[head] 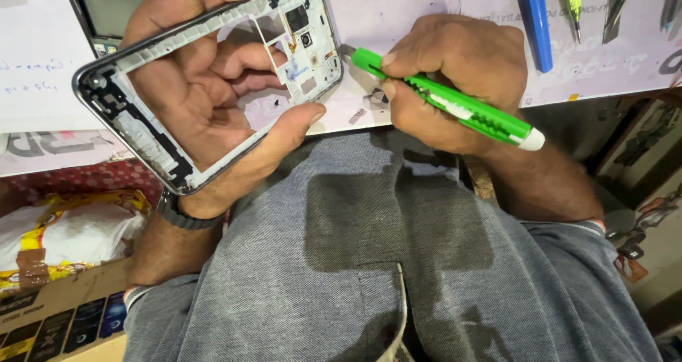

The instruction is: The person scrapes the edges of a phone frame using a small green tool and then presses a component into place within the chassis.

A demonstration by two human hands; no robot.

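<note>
Right now the left hand [206,92] is cradling a stripped phone frame [213,78], fingers curling through its open middle while the thumb is pressing along the lower rim toward 4 o'clock. That frame is sitting tilted at about 10 o'clock in the view, its dark outer edge running from the upper right corner down to the wrist, where a dark wristband [181,216] is showing. At 2 o'clock from the frame, the right hand [455,85] is closing tightly around a green utility knife [444,99], the fingers pinching its body; the tip is pointing at the frame's right edge, near it but not touching. A narrow gap is staying open between the two, over the white tabletop [398,14]. Along the tabletop's far edge at 1 o'clock, a blue tool [534,21] and a yellow-green screwdriver [572,3] are lying well apart from the hands. At 8 o'clock a cardboard box [64,284] is crowding the left forearm, and the grey shirt [398,262] is filling the lower middle.
</note>
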